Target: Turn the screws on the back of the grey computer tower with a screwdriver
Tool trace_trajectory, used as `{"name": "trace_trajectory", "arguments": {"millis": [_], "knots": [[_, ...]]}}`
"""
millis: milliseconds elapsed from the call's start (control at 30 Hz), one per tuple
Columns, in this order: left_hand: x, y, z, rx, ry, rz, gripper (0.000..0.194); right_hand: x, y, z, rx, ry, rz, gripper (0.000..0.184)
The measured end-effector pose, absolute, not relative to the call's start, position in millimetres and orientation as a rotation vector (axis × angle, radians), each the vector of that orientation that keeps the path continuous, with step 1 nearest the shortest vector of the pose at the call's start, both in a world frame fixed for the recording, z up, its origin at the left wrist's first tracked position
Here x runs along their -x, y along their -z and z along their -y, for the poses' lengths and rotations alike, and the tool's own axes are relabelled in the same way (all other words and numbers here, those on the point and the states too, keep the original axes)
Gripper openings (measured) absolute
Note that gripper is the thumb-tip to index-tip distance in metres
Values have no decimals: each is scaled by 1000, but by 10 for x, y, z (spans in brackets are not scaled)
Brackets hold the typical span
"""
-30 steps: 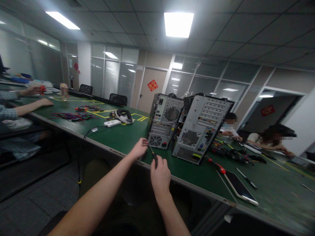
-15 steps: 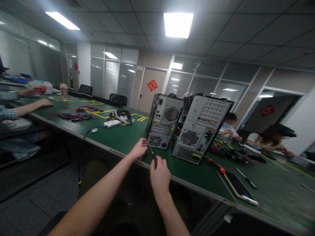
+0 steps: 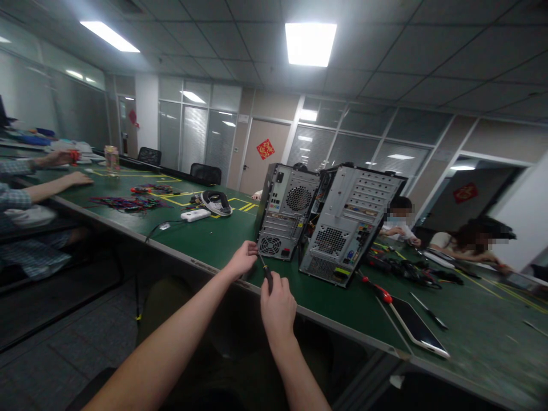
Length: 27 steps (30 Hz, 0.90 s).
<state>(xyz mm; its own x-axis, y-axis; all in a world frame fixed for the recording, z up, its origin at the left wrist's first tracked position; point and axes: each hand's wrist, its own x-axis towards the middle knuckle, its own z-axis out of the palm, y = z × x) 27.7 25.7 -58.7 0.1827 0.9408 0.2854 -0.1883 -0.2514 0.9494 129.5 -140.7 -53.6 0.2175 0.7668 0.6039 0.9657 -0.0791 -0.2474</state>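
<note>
My right hand (image 3: pixel 278 305) is closed round the dark handle of a screwdriver (image 3: pixel 268 275). The thin shaft points up and left to the lower left corner of a computer tower (image 3: pixel 280 220), whose rear panel with fan grilles faces me. At that corner is my left hand (image 3: pixel 244 258), fingers curled together by the screwdriver's tip; what they pinch, if anything, is hidden. A second, larger computer tower (image 3: pixel 342 228) stands tilted just to the right, its rear side also towards me.
On the green table (image 3: pixel 205 242) to the left lie a white power strip (image 3: pixel 196 215), a headset-like device (image 3: pixel 216 203) and bundled wires (image 3: pixel 126 204). At right are a phone (image 3: pixel 417 325), a red-ended tool (image 3: pixel 385 297) and black cables (image 3: pixel 406 271). Several people sit around.
Both hands and the screwdriver stay in nearly the same place. A small pale shape, possibly a hand, now shows behind the left edge of the smaller tower.
</note>
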Motion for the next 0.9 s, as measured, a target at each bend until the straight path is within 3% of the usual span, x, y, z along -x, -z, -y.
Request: {"name": "trace_trajectory", "arguments": {"millis": [633, 900], "knots": [[-282, 564, -227, -1381, -1357, -888, 41, -1274, 523, 1397, 1916, 455, 1606, 21], [-291, 519, -166, -1523, -1160, -996, 40, -1253, 511, 1407, 1948, 465, 1648, 20]]}}
